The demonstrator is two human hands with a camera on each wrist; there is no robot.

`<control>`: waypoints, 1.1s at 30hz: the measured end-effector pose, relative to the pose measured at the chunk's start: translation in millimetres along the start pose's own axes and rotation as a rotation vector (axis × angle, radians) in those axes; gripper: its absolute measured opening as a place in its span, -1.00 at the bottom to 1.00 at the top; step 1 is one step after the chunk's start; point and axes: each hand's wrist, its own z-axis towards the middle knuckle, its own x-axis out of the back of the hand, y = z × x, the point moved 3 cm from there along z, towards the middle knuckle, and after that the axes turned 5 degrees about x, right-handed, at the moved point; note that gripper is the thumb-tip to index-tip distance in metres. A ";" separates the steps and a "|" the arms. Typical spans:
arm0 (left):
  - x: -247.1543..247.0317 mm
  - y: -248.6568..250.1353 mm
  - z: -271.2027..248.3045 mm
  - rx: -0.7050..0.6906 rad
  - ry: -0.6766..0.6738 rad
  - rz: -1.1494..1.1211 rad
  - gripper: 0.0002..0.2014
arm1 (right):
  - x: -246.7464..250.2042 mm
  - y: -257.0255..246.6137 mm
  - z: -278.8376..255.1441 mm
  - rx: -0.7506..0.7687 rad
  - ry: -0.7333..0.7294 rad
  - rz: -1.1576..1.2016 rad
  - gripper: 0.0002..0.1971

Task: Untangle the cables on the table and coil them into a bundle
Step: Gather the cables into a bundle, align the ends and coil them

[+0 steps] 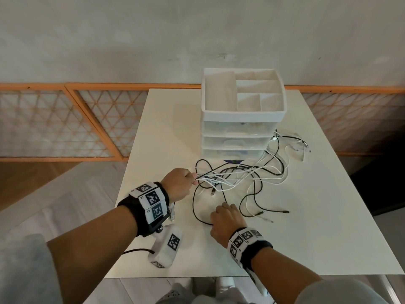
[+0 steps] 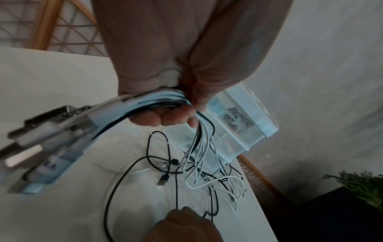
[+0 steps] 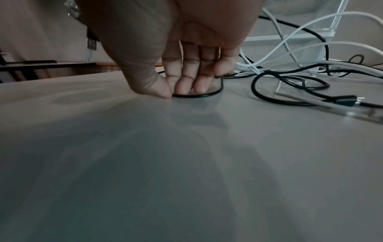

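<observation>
Your table (image 1: 306, 216) looks like a smooth white laminate with a faint sheen; the cables (image 1: 258, 174) on it wear matt black and satin white plastic jackets, and the plugs (image 2: 41, 139) show dull metal tips; the drawer unit (image 1: 236, 137) is translucent, glossy plastic under an opaque white plastic tray; your wristbands (image 1: 153, 205) are black cloth carrying matt printed tags; the screen (image 1: 65, 121) behind has an orange wooden frame.

I see a white table (image 1: 306, 227) against a pale grey wall (image 1: 131, 36), an orange-framed lattice panel (image 1: 65, 121) along its base, wooden floor (image 1: 26, 178) at left, and a green plant (image 2: 364, 188).
</observation>
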 end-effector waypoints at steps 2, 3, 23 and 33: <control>0.4 -5.6 -0.2 -0.018 -0.002 0.005 -0.65 | 4.8 -1.4 -5.7 0.078 0.085 0.038 -0.78; 1.9 -4.3 -1.9 -0.042 0.006 0.008 -0.63 | 13.0 -0.7 -9.1 0.107 0.164 0.088 -0.81; -3.4 60.3 -16.2 -0.207 -0.188 -0.468 -0.67 | 237.9 83.2 -43.6 -0.003 1.135 0.903 -0.85; 62.3 99.3 -27.1 -0.416 0.073 -0.356 -0.75 | 109.8 164.7 -44.6 -0.508 0.322 0.351 -0.70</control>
